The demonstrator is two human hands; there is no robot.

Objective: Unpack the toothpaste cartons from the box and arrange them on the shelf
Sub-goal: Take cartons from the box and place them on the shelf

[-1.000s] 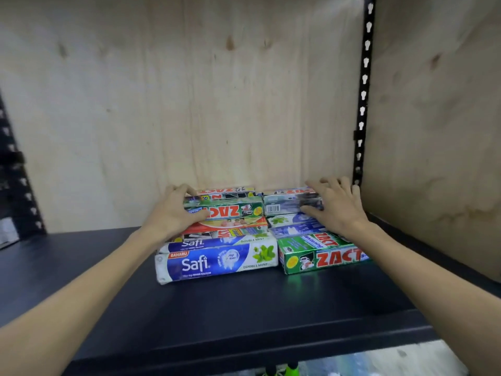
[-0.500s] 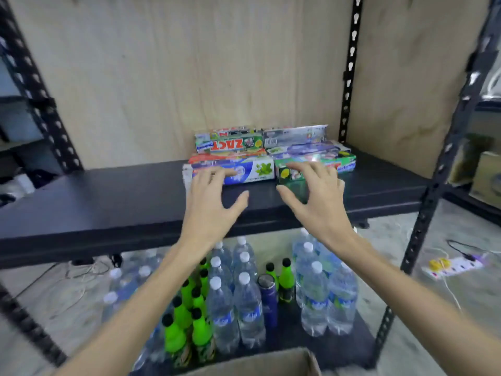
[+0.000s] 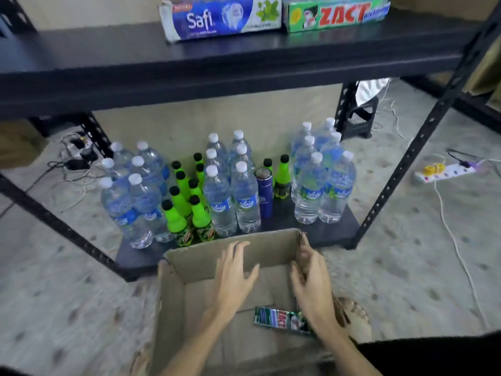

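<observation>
In the head view, both hands are now hanging over the open brown cardboard box (image 3: 173,299) at six o'clock, having left the stacked cartons on the black metal shelf (image 3: 108,66) a second ago. The left hand (image 3: 233,275) is spreading its fingers, holding nothing; the right hand (image 3: 311,283) is reaching down relaxed and empty. One green Zact toothpaste carton (image 3: 279,319) is lying on the box floor just beside the right wrist. At twelve o'clock the blue Safi carton (image 3: 219,17) and the green Zact carton (image 3: 336,13) are sitting side by side, so placing looks finished and another pick is starting.
</observation>
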